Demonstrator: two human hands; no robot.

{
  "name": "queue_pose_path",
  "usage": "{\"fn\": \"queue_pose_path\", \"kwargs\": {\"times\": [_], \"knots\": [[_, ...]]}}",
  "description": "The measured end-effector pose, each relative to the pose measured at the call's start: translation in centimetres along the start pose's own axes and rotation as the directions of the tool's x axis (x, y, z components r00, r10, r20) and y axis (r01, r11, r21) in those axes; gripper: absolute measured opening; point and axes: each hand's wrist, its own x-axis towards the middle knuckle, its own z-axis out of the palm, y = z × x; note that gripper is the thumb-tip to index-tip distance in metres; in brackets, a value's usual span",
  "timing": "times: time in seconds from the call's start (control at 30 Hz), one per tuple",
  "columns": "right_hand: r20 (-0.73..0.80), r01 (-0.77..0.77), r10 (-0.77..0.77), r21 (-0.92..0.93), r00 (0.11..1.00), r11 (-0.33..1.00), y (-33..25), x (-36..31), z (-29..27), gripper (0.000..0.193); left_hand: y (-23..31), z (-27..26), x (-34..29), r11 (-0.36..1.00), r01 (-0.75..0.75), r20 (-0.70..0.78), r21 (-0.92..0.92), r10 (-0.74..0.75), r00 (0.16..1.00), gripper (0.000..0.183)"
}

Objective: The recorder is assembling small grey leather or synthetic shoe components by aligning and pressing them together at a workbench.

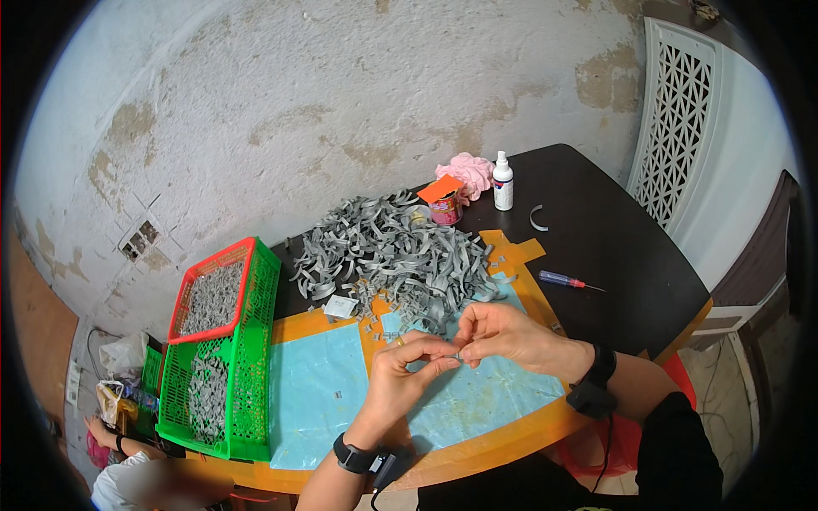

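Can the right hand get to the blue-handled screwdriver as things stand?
Probably yes. The screwdriver lies alone on the dark table, just beyond the right hand, nothing between. But both hands pinch a small grey piece, so the right hand must let go first.

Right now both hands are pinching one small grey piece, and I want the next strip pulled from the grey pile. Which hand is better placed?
Probably the right hand: it sits nearest the grey strip pile, while the left hand lies lower, farther from it.

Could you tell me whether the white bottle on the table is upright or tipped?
Upright: the white bottle stands on its base, cap up.
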Motion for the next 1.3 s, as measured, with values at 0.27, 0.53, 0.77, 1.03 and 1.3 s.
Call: {"fn": "queue_pose_path", "kwargs": {"times": [0.27, 0.53, 0.77, 1.03, 1.3], "knots": [[0.015, 0.084, -0.084, 0.012, 0.996, 0.996, 0.1, -0.1, 0.4, 0.021, 0.2, 0.2, 0.1, 0.994, -0.088, -0.073, 0.058, 0.092, 0.993, 0.017], [-0.005, 0.091, -0.091, 0.056, 0.996, 0.994, -0.2, -0.1, 0.6, 0.021, 2.4, -0.5, 0.1, 0.737, -0.388, -0.028, 0.553, 0.482, 0.876, 0.027], [0.016, 0.065, -0.067, 0.079, 0.998, 0.995, -0.1, 0.0, 0.5, 0.020, 1.8, -0.7, 0.0, 0.748, -0.394, -0.009, 0.534, 0.471, 0.882, 0.029], [0.044, 0.089, -0.100, 0.205, 0.994, 0.975, 0.7, 0.1, 0.8, 0.021, 0.8, 0.9, -0.3, 0.954, -0.284, -0.109, 0.093, 0.293, 0.950, 0.030], [-0.032, 0.099, -0.096, 0.101, 0.995, 0.990, 0.0, -0.1, 0.5, 0.022, 2.2, -0.5, 0.2, 0.683, -0.396, -0.122, 0.613, 0.577, 0.807, 0.034]]}}
